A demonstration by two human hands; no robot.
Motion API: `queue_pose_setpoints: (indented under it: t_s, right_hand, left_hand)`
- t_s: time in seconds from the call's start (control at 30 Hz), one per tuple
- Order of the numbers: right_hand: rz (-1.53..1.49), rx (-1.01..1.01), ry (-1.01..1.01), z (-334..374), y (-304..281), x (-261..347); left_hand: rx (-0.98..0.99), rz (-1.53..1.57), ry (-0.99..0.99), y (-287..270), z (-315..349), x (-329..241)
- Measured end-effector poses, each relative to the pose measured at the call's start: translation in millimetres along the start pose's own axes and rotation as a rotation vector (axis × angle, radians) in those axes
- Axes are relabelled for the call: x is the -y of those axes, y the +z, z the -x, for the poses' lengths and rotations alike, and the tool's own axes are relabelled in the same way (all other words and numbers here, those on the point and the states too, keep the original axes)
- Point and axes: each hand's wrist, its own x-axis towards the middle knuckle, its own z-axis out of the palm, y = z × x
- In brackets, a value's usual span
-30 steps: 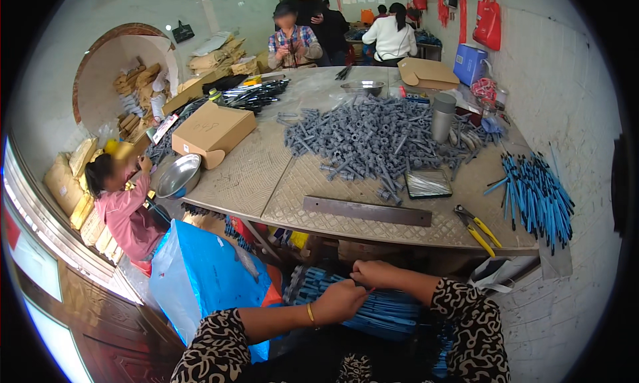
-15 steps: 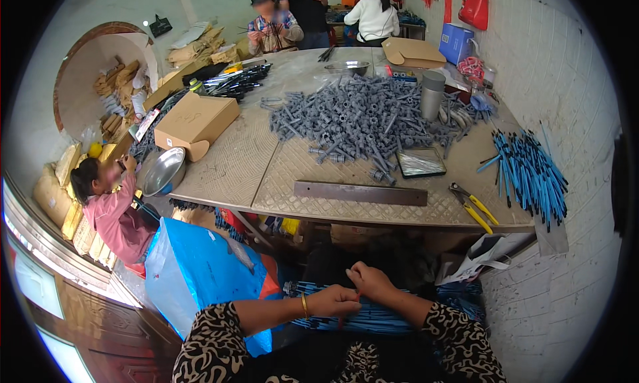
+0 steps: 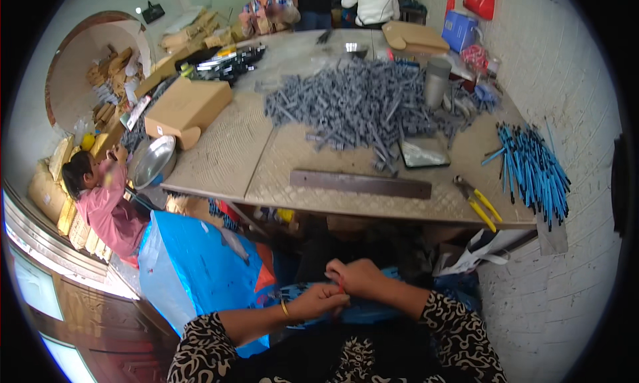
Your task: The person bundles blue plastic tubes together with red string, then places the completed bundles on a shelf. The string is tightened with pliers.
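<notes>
The bundle of blue rods [image 3: 359, 310] lies on your lap, near the table [image 3: 266, 157]; your left hand [image 3: 318, 301] and right hand [image 3: 359, 278] both pinch a red band [image 3: 341, 288] over it. Keep the band tight and rods aligned.

Both forearms, in black-and-cream patterned sleeves, come up from the lower edge and meet just below the near edge of the surface [image 3: 346, 206]. The left hand [image 3: 318, 300] is curled, a gold bangle at its wrist. The right hand [image 3: 359, 278] sits just above it, touching, fingers [image 3: 335, 271] pinched together.
</notes>
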Motion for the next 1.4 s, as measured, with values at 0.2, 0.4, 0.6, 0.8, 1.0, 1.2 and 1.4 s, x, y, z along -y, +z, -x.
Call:
queue_pose_setpoints:
  t_s: [0.2,0.4,0.6,0.8,1.0,1.2,1.4]
  right_hand:
    - [0.428,-0.029,-0.074,10.1,-32.2,8.8]
    - [0.373,0.13,0.109,17.9,-30.4,1.0]
    - [0.078,0.132,0.227,22.5,-31.1,19.5]
    - [-0.074,0.103,0.186,21.0,-21.4,14.0]
    - [-0.165,0.316,0.097,17.7,-32.4,8.4]
    - [-0.721,0.181,0.256,-15.7,-27.3,-13.5]
    - [-1.236,-0.099,0.461,-61.9,11.9,3.9]
  left_hand:
    - [0.03,0.038,-0.024,-21.6,-16.4,-15.3]
    - [0.262,0.06,-0.099,-44.4,-39.5,-31.8]
    - [0.203,0.205,-0.086,-56.3,-39.7,-6.4]
    - [0.014,0.338,0.004,-51.4,-34.4,-5.2]
    - [0.142,-0.07,0.094,-73.7,-36.9,-2.9]
    - [0.293,0.187,-0.024,-77.7,-34.9,3.6]
    - [0.229,0.303,0.001,-75.4,-31.1,7.3]
